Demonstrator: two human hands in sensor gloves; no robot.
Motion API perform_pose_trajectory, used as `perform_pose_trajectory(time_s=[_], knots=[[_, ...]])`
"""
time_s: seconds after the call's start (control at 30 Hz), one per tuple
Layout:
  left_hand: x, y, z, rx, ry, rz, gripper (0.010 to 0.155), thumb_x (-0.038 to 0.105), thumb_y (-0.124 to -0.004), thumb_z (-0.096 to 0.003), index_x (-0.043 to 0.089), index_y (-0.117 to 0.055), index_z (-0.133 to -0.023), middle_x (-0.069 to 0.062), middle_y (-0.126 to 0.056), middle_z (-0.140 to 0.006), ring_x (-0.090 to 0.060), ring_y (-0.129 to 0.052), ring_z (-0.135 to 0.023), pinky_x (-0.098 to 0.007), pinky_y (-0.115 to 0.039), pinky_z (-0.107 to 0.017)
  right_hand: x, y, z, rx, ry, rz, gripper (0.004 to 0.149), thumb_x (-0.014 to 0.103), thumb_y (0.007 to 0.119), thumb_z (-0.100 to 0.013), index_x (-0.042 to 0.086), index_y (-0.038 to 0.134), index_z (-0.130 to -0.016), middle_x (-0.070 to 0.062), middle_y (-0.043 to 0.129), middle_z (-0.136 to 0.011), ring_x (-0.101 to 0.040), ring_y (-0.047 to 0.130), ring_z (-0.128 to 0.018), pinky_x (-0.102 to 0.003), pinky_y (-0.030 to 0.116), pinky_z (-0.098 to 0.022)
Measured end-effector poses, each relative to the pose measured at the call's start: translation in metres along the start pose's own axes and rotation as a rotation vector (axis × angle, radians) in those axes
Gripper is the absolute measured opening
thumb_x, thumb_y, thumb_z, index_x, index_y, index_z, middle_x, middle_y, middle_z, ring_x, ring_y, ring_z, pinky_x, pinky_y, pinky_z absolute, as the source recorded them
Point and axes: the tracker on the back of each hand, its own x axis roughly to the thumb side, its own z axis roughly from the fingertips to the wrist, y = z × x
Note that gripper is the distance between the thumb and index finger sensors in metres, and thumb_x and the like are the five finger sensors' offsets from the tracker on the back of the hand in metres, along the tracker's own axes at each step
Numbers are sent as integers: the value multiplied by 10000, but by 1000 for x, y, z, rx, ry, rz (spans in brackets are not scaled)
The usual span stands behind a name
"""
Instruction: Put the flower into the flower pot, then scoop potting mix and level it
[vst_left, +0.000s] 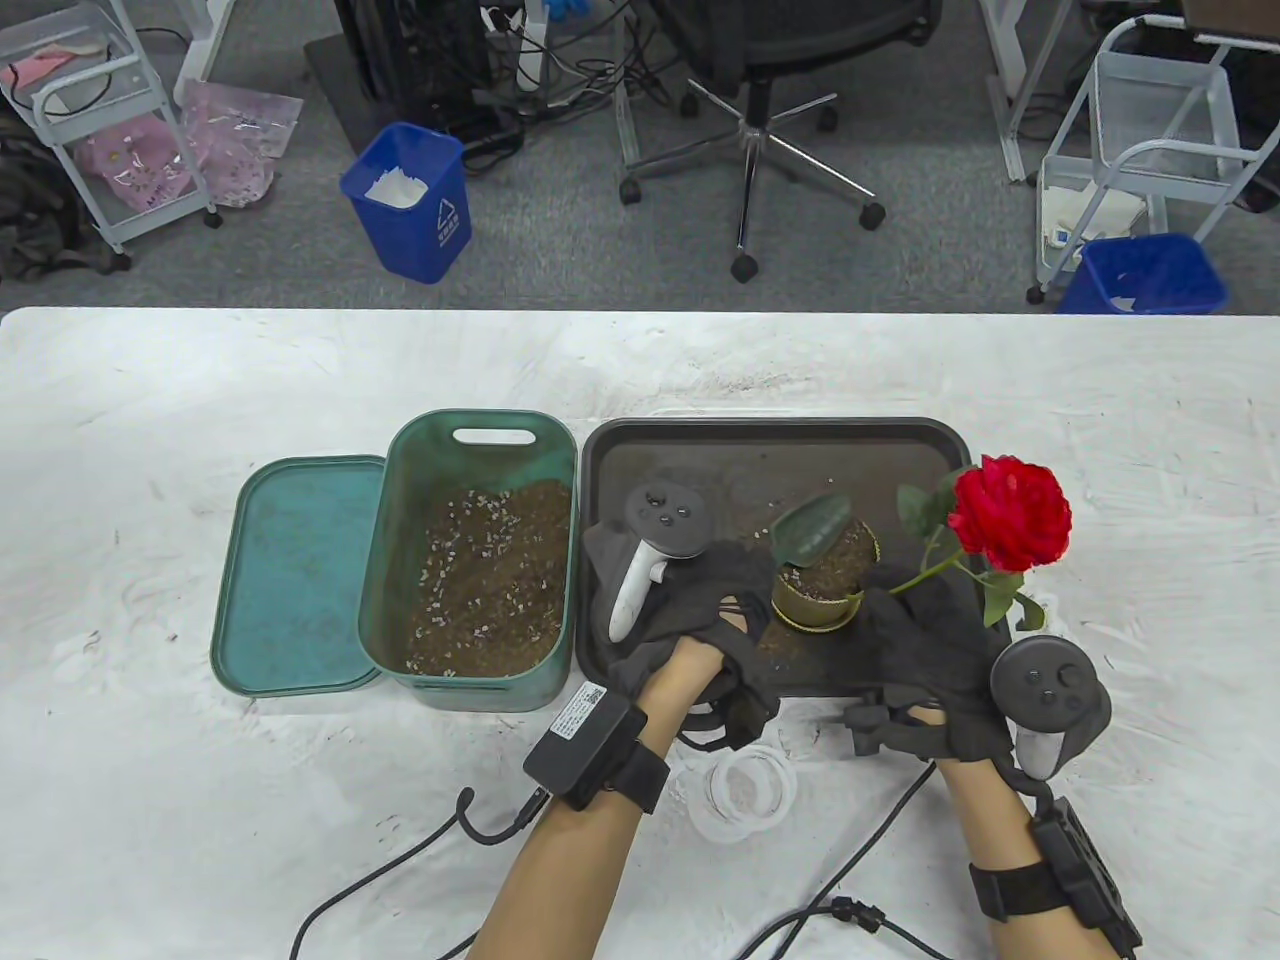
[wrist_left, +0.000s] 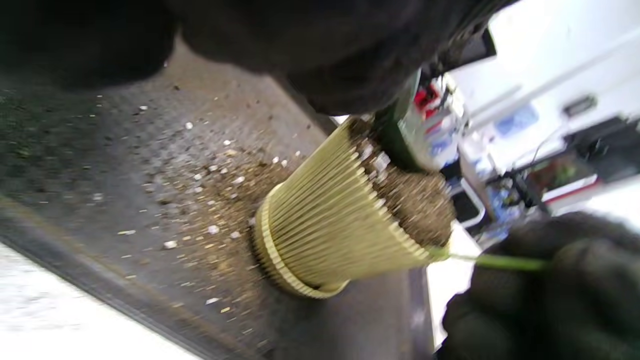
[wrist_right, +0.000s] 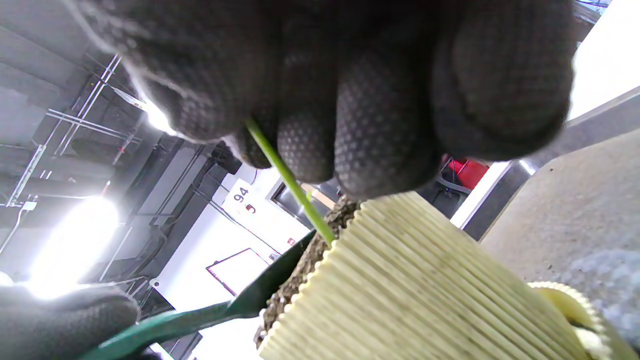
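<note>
A ribbed yellow flower pot (vst_left: 815, 600) full of potting mix stands on the dark tray (vst_left: 760, 450). My left hand (vst_left: 740, 585) holds a green scoop (vst_left: 810, 530), and its blade lies on the mix at the pot's far-left rim. My right hand (vst_left: 915, 625) pinches the thin green stem (vst_left: 925, 575) of the red rose (vst_left: 1010, 512) just right of the pot. The stem's foot goes into the mix and the bloom leans far right. In the left wrist view, the pot (wrist_left: 330, 225) carries heaped mix (wrist_left: 420, 200). In the right wrist view, fingertips (wrist_right: 380, 125) pinch the stem (wrist_right: 290, 180) above the pot (wrist_right: 415, 280).
A green bin (vst_left: 470, 690) of potting mix stands left of the tray, with its lid (vst_left: 295, 570) lying beside it. Spilled mix dots the tray floor (wrist_left: 125, 165). A white ring (vst_left: 745, 790) and cables lie near the table's front edge.
</note>
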Motion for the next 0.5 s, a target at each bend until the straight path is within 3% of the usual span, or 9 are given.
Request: perform_pose_trajectory(time_s=[0.17,0.23,0.27,0.33,0.4,0.5], knots=[[7,1,6,47,-89,37,505,510,-615,-456,151,-816,-749,155,-956,-328,16,-966,54,-245,-948,-69,0,0,0,0,1,1,376,323,865,-354,183,913,-700,-134,1014,-635,-343,1046,-393,-502,927,-272],[8,0,5,-28,-127,112,504,508,-611,-466,148,-803,-760,153,-952,-342,13,-967,40,-249,-947,-82,0,0,0,0,0,1,376,323,865,-355,182,913,-700,-134,1013,-636,-343,1045,-394,-501,927,-272],[9,-2,5,-50,-110,95,503,506,-616,-465,144,-807,-756,149,-953,-338,9,-968,43,-252,-946,-79,0,0,0,0,-1,2,376,324,864,-355,183,913,-700,-134,1013,-635,-344,1045,-394,-501,928,-272],[11,-5,4,1,-70,-51,497,511,-625,-451,158,-833,-733,151,-959,-305,8,-960,72,-256,-943,-52,0,0,0,-1,-2,4,375,322,864,-355,183,913,-700,-135,1013,-636,-343,1046,-394,-502,927,-271],[14,-8,3,-41,-66,-139,496,523,-594,-452,186,-822,-736,158,-952,-315,7,-962,63,-258,-943,-59,-1,0,0,-1,0,2,376,323,864,-355,181,913,-700,-134,1013,-635,-344,1045,-394,-502,927,-272],[15,-11,5,-17,-112,-185,496,523,-581,-453,193,-800,-750,163,-947,-336,5,-968,44,-257,-945,-78,-1,0,0,-2,1,2,377,323,864,-355,181,912,-701,-135,1013,-636,-343,1045,-394,-502,927,-272]])
